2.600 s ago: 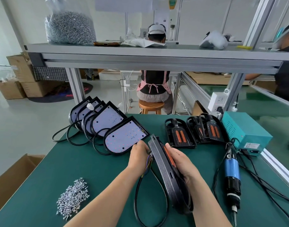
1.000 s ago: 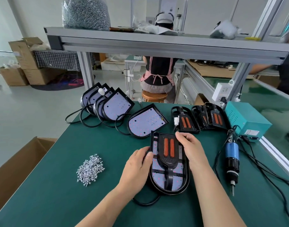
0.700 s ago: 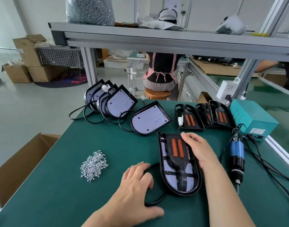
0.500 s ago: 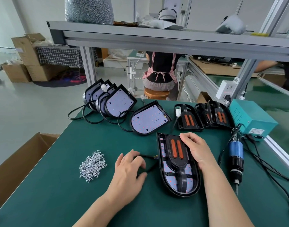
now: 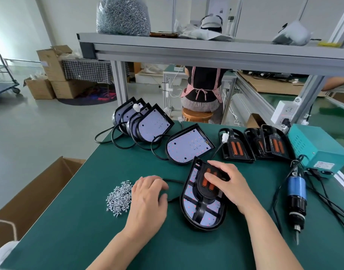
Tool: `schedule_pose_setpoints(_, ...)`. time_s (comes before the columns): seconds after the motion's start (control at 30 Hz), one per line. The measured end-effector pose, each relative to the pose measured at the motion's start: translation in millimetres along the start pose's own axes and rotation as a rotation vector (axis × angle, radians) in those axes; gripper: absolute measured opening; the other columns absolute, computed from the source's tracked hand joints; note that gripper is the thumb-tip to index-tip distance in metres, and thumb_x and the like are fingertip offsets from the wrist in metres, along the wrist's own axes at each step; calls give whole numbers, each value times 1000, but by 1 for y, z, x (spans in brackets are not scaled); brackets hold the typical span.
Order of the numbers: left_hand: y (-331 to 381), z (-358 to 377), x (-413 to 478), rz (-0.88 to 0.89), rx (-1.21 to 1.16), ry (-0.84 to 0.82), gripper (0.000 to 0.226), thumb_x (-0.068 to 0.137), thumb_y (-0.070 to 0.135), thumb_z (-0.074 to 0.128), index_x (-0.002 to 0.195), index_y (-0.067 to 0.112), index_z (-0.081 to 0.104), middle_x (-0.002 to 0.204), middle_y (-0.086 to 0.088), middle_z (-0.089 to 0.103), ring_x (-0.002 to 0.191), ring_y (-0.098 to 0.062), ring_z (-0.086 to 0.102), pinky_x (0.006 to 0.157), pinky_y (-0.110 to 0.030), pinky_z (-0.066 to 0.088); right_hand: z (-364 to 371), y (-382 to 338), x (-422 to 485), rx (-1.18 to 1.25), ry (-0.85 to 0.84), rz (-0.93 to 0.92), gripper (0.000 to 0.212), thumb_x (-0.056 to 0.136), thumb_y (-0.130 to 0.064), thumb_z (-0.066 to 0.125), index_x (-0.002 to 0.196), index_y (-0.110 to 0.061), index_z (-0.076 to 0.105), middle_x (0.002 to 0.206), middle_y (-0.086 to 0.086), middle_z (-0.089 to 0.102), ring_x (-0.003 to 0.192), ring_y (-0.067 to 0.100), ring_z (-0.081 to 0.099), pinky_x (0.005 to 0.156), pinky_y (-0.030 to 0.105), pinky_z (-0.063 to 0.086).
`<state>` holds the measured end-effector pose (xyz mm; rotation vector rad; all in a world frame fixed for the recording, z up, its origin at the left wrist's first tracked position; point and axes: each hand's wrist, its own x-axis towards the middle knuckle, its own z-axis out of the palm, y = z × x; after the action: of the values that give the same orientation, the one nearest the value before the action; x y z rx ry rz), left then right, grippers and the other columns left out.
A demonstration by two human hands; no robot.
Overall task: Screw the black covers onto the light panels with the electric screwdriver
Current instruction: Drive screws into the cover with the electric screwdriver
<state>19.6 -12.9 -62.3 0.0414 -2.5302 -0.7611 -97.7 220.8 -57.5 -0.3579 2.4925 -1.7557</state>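
No legible text or labels

Am viewing a glossy pale grey floor (image 5: 30,133) reflecting daylight. Brown cardboard boxes (image 5: 56,75) are sitting by the white wall (image 5: 17,26). A grey aluminium-framed shelf (image 5: 206,53) is spanning above the dark green workbench top (image 5: 69,230).

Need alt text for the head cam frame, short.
A person's right hand rests on a black cover set on a light panel lying on the green table. The left hand lies palm down beside a pile of screws. The electric screwdriver lies untouched to the right.
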Motion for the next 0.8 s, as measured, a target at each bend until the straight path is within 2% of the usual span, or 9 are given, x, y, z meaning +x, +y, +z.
schedule_pose_setpoints(0.07, -14, -17, 6, -118, 39, 86, 21, 80, 2, 72, 94, 17, 71, 99, 5, 64, 100, -23, 52, 90, -34, 33, 0, -3, 2, 28, 34, 9, 29, 87, -26, 80, 111, -42, 75, 115, -12, 63, 100, -11, 59, 80, 3, 42)
schedule_pose_setpoints(0.13, -33, -35, 16, -253, 80, 107, 20, 84, 7, 69, 97, 21, 74, 98, 4, 64, 101, -24, 50, 87, -34, 30, -4, -8, 4, 106, 2, 38, 25, 90, -16, 77, 108, -33, 78, 109, -8, 73, 101, 2, 67, 84, 15, 47)
schedule_pose_setpoints(0.2, -50, -50, 24, -353, 117, 45, 19, 89, 12, 64, 96, 27, 74, 96, 4, 63, 103, -25, 50, 88, -36, 31, -14, -11, 7, 170, -6, 42, 24, 92, -7, 72, 104, -25, 80, 104, -2, 78, 98, 11, 70, 84, 20, 50)
schedule_pose_setpoints(0.27, -62, -59, 32, -390, 157, -63, 20, 92, 17, 60, 96, 33, 72, 94, 7, 63, 104, -25, 51, 91, -37, 34, -23, -14, 9, 199, 9, 36, 25, 93, -4, 68, 97, -24, 82, 100, 1, 79, 91, 9, 71, 77, 15, 51)
schedule_pose_setpoints(0.4, -69, -59, 48, -351, 252, -244, 21, 91, 23, 59, 96, 41, 68, 92, 11, 58, 104, -21, 47, 92, -36, 31, -21, -13, 9, -37, -51, -37, 34, 95, -7, 66, 90, -37, 82, 103, -10, 76, 95, 1, 67, 79, 6, 43)
schedule_pose_setpoints(0.53, -65, -55, 62, -295, 344, -372, 14, 87, 30, 63, 84, 43, 61, 93, 13, 61, 103, -19, 47, 88, -36, 32, -18, -15, 8, -167, -104, -65, 29, 100, -19, 63, 103, -44, 78, 117, -15, 67, 111, -1, 60, 97, 19, 41)
schedule_pose_setpoints(0.67, -63, -52, 70, -272, 449, -428, 13, 87, 28, 60, 78, 36, 56, 93, 14, 64, 103, -18, 51, 90, -36, 35, -22, -23, 0, -192, -108, -32, 31, 101, -28, 61, 120, -52, 68, 125, -24, 61, 117, -7, 54, 102, 21, 38)
schedule_pose_setpoints(0.73, -61, -50, 71, -254, 494, -440, 12, 88, 27, 59, 79, 34, 56, 95, 12, 64, 103, -19, 52, 89, -35, 36, -29, -26, -7, -181, -55, -13, 32, 102, -31, 60, 129, -46, 64, 131, -25, 57, 123, -4, 52, 106, 24, 37)
schedule_pose_setpoints(0.8, -59, -49, 69, -233, 464, -393, 13, 88, 22, 56, 78, 31, 54, 89, 10, 63, 97, -21, 54, 85, -35, 37, -45, -26, -15, -199, 145, 13, 31, 101, -34, 59, 132, -38, 65, 131, -20, 55, 124, 3, 51, 107, 30, 39)
